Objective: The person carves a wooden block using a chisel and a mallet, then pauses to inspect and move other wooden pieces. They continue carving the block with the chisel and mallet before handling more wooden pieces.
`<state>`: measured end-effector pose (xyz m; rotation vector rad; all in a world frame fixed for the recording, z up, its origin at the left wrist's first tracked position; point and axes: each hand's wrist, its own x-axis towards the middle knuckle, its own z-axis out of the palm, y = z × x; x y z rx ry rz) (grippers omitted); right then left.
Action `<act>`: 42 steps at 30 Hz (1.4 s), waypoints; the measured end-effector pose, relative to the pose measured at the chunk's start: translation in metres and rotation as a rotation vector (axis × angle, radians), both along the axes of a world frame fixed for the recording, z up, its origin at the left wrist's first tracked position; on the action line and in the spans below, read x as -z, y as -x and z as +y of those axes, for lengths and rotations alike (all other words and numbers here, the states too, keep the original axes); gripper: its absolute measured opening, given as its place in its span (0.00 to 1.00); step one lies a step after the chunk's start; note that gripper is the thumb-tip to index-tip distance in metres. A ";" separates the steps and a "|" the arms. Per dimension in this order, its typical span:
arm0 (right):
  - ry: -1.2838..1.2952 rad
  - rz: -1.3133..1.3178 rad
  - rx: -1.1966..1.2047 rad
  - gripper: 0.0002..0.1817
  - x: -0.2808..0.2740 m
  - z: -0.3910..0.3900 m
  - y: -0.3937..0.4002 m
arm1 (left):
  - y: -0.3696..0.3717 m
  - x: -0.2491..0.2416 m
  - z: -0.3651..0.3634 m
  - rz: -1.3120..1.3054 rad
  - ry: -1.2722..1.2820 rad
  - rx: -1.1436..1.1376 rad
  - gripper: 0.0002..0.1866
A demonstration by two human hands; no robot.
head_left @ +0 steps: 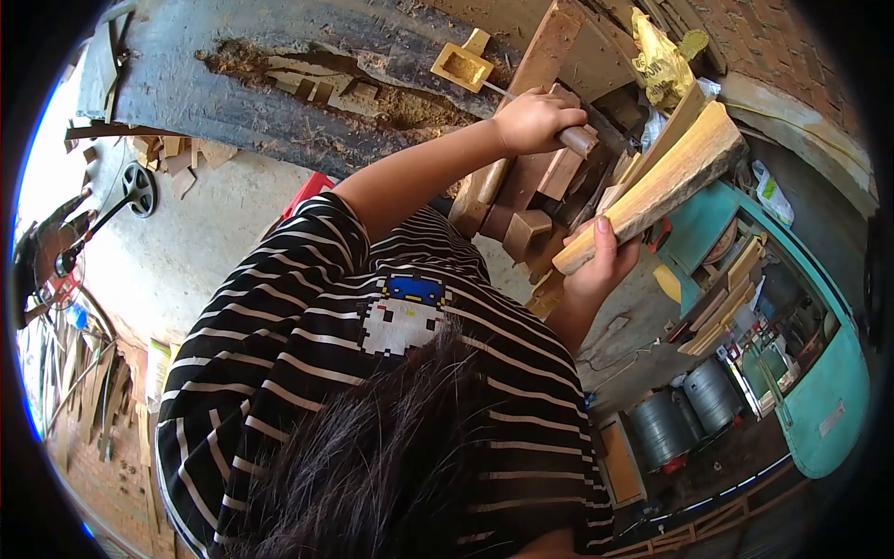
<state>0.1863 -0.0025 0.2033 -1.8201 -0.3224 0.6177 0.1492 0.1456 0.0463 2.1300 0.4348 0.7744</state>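
My left hand (540, 121) is closed around the brown wooden handle (577, 141) of a tool, with a thin metal shaft (498, 90) showing on its other side. Beside the shaft's far end lies a small yellow wooden block (463, 68) with a hollow in it. Lower right, my right hand (602, 264) grips the narrow end of a long, tapered yellow wood piece (666, 177), thumb across its face. This piece slants up to the right, its edge rough and dark. Between the hands are brown wooden blocks (529, 233).
A large weathered slab (279, 102) with a ragged hollow spans the upper left. Beyond the work stand a brown board (549, 47) and a yellow bag (663, 61). At right, a teal cabinet (819, 419) holds wood pieces near metal drums (663, 429). Offcuts (177, 154) lie left.
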 end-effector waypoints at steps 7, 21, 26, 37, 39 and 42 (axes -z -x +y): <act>-0.010 0.002 -0.005 0.25 -0.003 0.000 0.000 | 0.000 -0.001 0.001 -0.039 0.011 -0.034 0.14; 0.176 -0.067 -0.343 0.23 0.024 0.023 -0.001 | 0.007 0.002 0.016 -0.087 0.044 -0.042 0.18; -0.008 -0.182 -0.238 0.17 -0.001 0.027 0.009 | 0.009 0.000 0.016 -0.136 0.070 -0.071 0.16; 0.139 -0.096 -0.286 0.21 -0.007 0.023 0.010 | 0.015 -0.003 0.017 -0.167 0.090 -0.106 0.14; -0.110 -0.211 -0.183 0.21 -0.009 0.025 0.009 | 0.015 -0.003 0.018 -0.179 0.085 -0.100 0.15; -0.027 -0.157 -0.139 0.20 0.001 0.028 0.023 | 0.016 -0.003 0.019 -0.191 0.083 -0.105 0.16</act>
